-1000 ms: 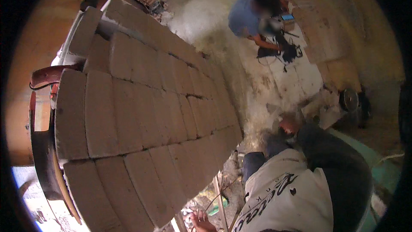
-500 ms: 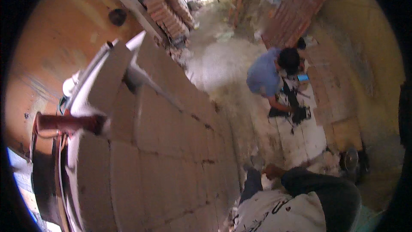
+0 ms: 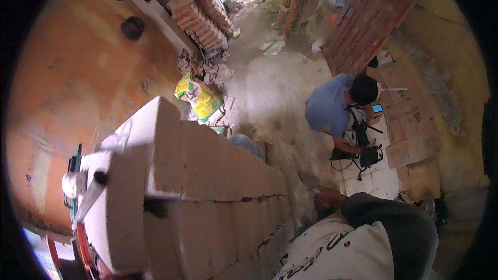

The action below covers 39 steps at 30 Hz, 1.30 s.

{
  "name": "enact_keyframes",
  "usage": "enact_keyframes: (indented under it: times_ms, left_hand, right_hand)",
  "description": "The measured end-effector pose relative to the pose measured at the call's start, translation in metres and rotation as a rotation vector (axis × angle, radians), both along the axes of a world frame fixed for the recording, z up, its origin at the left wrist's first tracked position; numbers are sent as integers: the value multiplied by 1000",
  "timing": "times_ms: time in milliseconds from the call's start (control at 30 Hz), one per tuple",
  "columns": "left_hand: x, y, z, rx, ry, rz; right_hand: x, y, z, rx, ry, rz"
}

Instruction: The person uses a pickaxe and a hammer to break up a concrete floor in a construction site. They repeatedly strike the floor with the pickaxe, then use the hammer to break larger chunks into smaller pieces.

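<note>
My right hand (image 3: 330, 197) is closed on a trowel, low in the view beside my shirt. The trowel's grey blade (image 3: 307, 178) points away from me, toward the floor next to the wall. On my left rises a wall of large pale blocks (image 3: 218, 176) with dark gaps along some joints. One block (image 3: 132, 129) stands higher at its far left part. A pale tube (image 3: 93, 193) with a dark end leans over the block edge, beside a white rounded object (image 3: 74, 183). My left hand does not show.
A person in a blue shirt (image 3: 332, 105) crouches at right over black gear (image 3: 369, 156), near a phone (image 3: 377, 108) and cardboard (image 3: 412, 145). Beyond the wall sit a yellow bag (image 3: 204, 102) and stacked reddish slabs (image 3: 199, 18). A rusty corrugated sheet (image 3: 368, 21) leans at the far right.
The view has shifted, so the wall sits lower and the yellow bag behind it shows. The red cylinder seen across the blocks has left that spot. The trowel stays in my right hand.
</note>
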<state>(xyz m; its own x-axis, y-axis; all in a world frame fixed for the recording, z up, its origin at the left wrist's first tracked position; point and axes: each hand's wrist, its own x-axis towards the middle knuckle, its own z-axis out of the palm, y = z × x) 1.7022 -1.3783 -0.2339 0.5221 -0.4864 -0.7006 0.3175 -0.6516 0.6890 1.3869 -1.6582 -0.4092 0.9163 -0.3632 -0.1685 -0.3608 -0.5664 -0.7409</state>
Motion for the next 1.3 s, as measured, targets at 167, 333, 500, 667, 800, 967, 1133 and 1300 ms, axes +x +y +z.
enact_keyframes:
  times_ms: [167,333,500,667,800,967,1133,1300]
  left_hand:
    - [11,-72,-24,87,47,23]
    - [16,-137,-31,199,97,81]
    - [36,-214,-41,227,144,153]
    - [67,-299,-59,239,185,197]
    - [98,-372,-89,271,232,206]
    - [170,-477,-121,278,262,215]
    - [306,-598,-107,199,180,257]
    - [467,-746,-86,14,33,306]
  right_hand:
    - [25,-85,2,90,-157,216]
    - [58,-227,12,17,-65,285]
    - [111,-358,52,-230,183,388]
    - [178,-423,105,60,55,129]
    - [249,-473,109,1080,305,-591]
    - [298,-591,56,95,-164,-221]
    - [307,-723,58,-243,164,-14]
    - [341,-801,86,710,-44,-1025]
